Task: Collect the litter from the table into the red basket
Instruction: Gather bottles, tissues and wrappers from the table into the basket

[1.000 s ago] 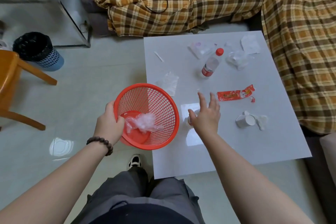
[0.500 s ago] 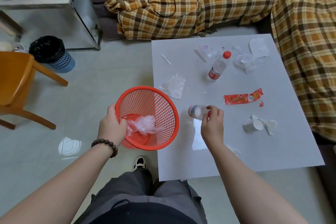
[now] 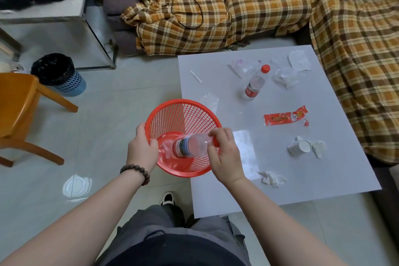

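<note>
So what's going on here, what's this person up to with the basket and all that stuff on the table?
A person is clearing litter off a white table into a red basket. The left hand holds the basket by its rim beside the table edge, while the right hand grips a plastic bottle at its cap end and lowers it into the basket. On the table there are another bottle, a red wrapper, a paper cup, tissues and clear wrappers.

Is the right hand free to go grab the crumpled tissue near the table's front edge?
Probably not yet: the right hand holds a plastic bottle over the red basket. The crumpled tissue lies uncovered just beside that wrist, so after letting go, likely yes.
</note>
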### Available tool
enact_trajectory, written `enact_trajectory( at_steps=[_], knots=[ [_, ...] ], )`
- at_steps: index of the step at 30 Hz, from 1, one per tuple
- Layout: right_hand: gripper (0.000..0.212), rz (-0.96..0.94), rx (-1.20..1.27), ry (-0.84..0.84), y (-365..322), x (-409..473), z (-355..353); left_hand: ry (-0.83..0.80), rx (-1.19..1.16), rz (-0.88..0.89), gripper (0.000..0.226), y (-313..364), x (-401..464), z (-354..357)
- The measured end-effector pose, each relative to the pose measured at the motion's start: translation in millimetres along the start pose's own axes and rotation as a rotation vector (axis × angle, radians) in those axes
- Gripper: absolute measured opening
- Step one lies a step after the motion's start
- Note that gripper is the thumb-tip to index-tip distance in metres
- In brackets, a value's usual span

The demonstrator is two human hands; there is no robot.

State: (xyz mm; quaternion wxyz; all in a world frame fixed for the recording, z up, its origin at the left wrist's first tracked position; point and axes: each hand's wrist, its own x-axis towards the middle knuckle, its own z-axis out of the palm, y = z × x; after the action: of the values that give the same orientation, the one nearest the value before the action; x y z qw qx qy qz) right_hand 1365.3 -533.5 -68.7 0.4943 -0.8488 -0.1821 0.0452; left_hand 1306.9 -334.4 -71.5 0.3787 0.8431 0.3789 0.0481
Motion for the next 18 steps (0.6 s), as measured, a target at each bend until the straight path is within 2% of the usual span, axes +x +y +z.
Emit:
enact_trajectory(
  at_steps=[9,13,18],
  knots=[
    [0.022,-0.123,-0.365,-0.17,0.1,-6.0,26.3,-0.001,-0.05,0.038,0.046,4.5,12.6,-8.2],
    [0.036,-0.091,-0.418,-0.145,3.4,-9.0,28.7,-0.018,-0.022,0.055,0.048,-1.8,24.2,-10.0],
    [0.056,0.064,-0.42,-0.056,14.0,-23.9,12.6,-0.06,-0.012,0.065,0.048,0.1,37.2,-5.2]
  ],
)
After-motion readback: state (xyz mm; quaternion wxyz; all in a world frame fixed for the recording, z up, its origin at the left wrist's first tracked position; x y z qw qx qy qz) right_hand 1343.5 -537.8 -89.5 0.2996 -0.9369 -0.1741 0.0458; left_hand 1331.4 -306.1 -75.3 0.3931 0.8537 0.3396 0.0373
